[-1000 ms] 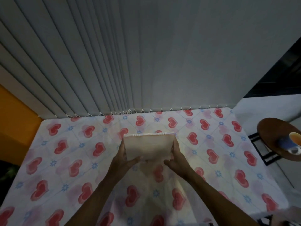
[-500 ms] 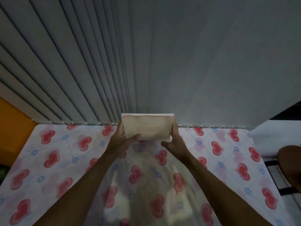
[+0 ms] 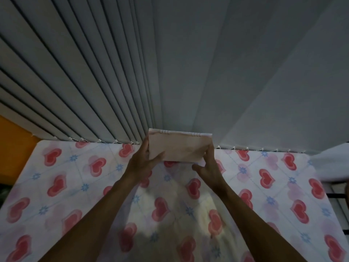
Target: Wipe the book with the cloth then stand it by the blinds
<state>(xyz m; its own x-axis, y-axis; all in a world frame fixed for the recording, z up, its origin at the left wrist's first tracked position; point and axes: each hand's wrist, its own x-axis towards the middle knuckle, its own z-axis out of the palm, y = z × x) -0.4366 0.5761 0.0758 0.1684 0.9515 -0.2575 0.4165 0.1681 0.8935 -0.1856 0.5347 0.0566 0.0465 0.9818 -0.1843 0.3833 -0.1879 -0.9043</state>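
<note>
The pale pink spiral-bound book is upright at the far edge of the table, its top edge against the grey vertical blinds. My left hand grips its left side, thumb across the front cover. My right hand holds its right side with the fingers along the edge and the thumb spread low. Whether the book's lower edge touches the table I cannot tell. No cloth is in view.
The table carries a white cloth with red hearts. An orange wall lies at the left. A white surface and dark bars show at the right edge.
Both hands have carried the book away from me, from mid-table to the far edge by the blinds. My view has shifted forward with it, and the round side table has left the frame.
</note>
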